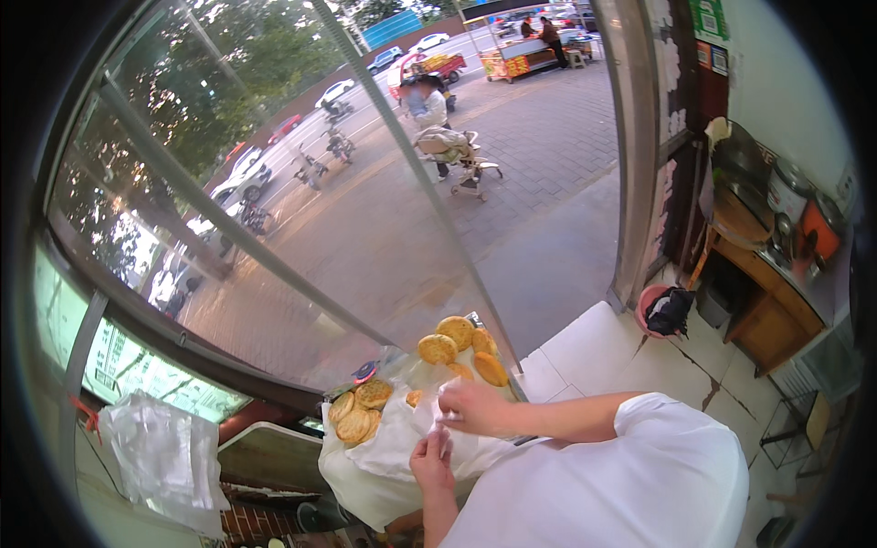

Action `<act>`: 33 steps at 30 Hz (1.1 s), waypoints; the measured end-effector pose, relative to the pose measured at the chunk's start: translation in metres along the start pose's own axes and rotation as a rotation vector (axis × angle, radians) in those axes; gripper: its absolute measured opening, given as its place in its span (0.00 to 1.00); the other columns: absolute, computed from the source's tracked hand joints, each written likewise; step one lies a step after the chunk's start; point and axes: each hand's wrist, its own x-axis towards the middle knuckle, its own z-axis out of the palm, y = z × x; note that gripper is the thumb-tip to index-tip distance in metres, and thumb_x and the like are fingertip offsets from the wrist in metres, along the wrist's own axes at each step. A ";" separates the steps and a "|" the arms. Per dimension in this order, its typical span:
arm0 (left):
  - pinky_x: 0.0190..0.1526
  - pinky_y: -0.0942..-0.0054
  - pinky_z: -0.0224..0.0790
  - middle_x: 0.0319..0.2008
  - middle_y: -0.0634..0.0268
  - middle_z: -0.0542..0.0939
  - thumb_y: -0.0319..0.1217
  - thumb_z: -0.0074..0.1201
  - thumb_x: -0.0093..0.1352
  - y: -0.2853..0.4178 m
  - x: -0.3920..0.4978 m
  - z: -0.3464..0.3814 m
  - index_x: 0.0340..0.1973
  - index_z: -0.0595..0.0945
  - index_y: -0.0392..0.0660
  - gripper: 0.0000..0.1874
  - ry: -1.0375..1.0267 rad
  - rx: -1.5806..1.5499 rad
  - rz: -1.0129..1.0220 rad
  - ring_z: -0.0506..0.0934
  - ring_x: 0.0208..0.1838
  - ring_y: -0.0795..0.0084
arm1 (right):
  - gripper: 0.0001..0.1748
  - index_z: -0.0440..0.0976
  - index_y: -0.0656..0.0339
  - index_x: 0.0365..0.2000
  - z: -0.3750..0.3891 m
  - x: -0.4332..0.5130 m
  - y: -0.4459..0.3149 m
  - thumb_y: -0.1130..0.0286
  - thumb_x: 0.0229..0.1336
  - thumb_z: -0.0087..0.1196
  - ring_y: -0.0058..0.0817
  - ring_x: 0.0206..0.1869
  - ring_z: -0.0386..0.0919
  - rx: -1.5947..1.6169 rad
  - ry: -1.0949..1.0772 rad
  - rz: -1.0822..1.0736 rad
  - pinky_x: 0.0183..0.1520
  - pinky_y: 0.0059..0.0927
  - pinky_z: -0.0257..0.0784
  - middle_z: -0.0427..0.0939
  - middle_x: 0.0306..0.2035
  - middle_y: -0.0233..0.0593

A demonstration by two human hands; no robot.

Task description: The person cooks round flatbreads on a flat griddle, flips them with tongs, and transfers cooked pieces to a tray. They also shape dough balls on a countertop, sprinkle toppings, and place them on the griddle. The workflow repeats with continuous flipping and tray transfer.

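Observation:
My right hand [473, 407] pinches a thin, whitish translucent plastic bag [428, 411] over the cloth-covered stand. Just below it, my left hand [433, 457] has its fingertips together at the bag's lower edge. A round flatbread [414, 398] shows partly beside the bag; whether it is inside cannot be told. Left of my hands, several browned flatbreads [353, 425] lie on the white cloth [363, 472]. Beyond my right hand, more golden flatbreads [437, 349] lie in a group, one thicker and tilted [490, 368].
A large window with metal frame bars [438, 198] rises behind the stand. Clear plastic bags [161, 452] hang at the left. A pink bucket [651, 312] with a black bag stands on the tiled floor, near a wooden cabinet [777, 294]. People and a stroller [449, 147] are outside.

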 end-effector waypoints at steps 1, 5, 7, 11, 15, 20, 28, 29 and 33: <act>0.47 0.66 0.80 0.44 0.64 0.89 0.27 0.63 0.77 -0.002 0.001 -0.002 0.48 0.85 0.41 0.07 -0.005 -0.108 -0.106 0.85 0.42 0.73 | 0.16 0.79 0.60 0.39 0.007 -0.007 -0.006 0.61 0.59 0.71 0.40 0.48 0.79 0.119 -0.099 0.032 0.47 0.41 0.76 0.81 0.38 0.41; 0.58 0.59 0.75 0.51 0.70 0.87 0.35 0.62 0.79 -0.007 0.001 -0.002 0.53 0.83 0.47 0.11 -0.082 -0.130 -0.391 0.83 0.52 0.73 | 0.13 0.80 0.65 0.39 0.028 -0.018 -0.002 0.69 0.57 0.70 0.35 0.42 0.84 0.486 -0.219 0.178 0.45 0.37 0.79 0.84 0.36 0.41; 0.57 0.63 0.73 0.51 0.72 0.85 0.38 0.62 0.78 -0.011 -0.001 0.002 0.55 0.83 0.45 0.14 -0.169 -0.194 -0.352 0.81 0.52 0.74 | 0.12 0.82 0.66 0.39 0.035 -0.016 0.008 0.72 0.57 0.70 0.32 0.39 0.85 0.605 -0.275 0.269 0.43 0.35 0.80 0.86 0.35 0.42; 0.51 0.69 0.74 0.46 0.70 0.86 0.38 0.65 0.77 -0.017 -0.004 0.008 0.51 0.84 0.42 0.14 -0.102 -0.196 -0.279 0.80 0.44 0.76 | 0.10 0.84 0.67 0.37 0.045 -0.013 0.022 0.72 0.56 0.70 0.30 0.38 0.86 0.699 -0.354 0.419 0.41 0.33 0.80 0.87 0.35 0.44; 0.37 0.77 0.71 0.33 0.72 0.85 0.35 0.70 0.74 -0.021 -0.003 0.004 0.38 0.86 0.42 0.11 0.062 0.059 -0.059 0.77 0.30 0.81 | 0.08 0.83 0.68 0.35 0.058 -0.017 0.024 0.71 0.60 0.67 0.28 0.37 0.84 0.637 -0.280 0.423 0.42 0.32 0.79 0.86 0.34 0.41; 0.30 0.77 0.66 0.23 0.73 0.79 0.25 0.66 0.71 -0.020 0.002 -0.013 0.25 0.79 0.42 0.13 -0.025 0.506 0.245 0.73 0.26 0.82 | 0.06 0.80 0.63 0.39 0.070 -0.015 0.033 0.71 0.70 0.59 0.22 0.36 0.78 0.691 -0.128 0.538 0.42 0.30 0.76 0.82 0.33 0.34; 0.35 0.72 0.76 0.27 0.66 0.81 0.19 0.58 0.70 -0.010 0.004 -0.036 0.26 0.75 0.42 0.10 0.218 0.214 0.229 0.77 0.29 0.76 | 0.07 0.77 0.60 0.41 0.045 -0.003 0.057 0.72 0.77 0.50 0.27 0.40 0.82 1.463 0.138 0.953 0.48 0.34 0.81 0.82 0.37 0.35; 0.36 0.71 0.78 0.29 0.65 0.81 0.19 0.56 0.70 -0.008 0.004 -0.037 0.27 0.74 0.43 0.10 0.243 0.073 0.155 0.77 0.30 0.75 | 0.08 0.77 0.60 0.41 0.044 -0.005 0.060 0.71 0.79 0.50 0.26 0.39 0.82 1.517 0.206 0.945 0.48 0.35 0.81 0.82 0.36 0.34; 0.35 0.72 0.78 0.32 0.65 0.80 0.19 0.50 0.72 -0.001 0.012 -0.045 0.30 0.72 0.45 0.09 0.169 -0.436 -0.052 0.77 0.32 0.72 | 0.05 0.76 0.56 0.39 0.058 -0.025 0.066 0.70 0.77 0.54 0.23 0.33 0.79 1.596 0.247 1.027 0.42 0.32 0.80 0.79 0.32 0.30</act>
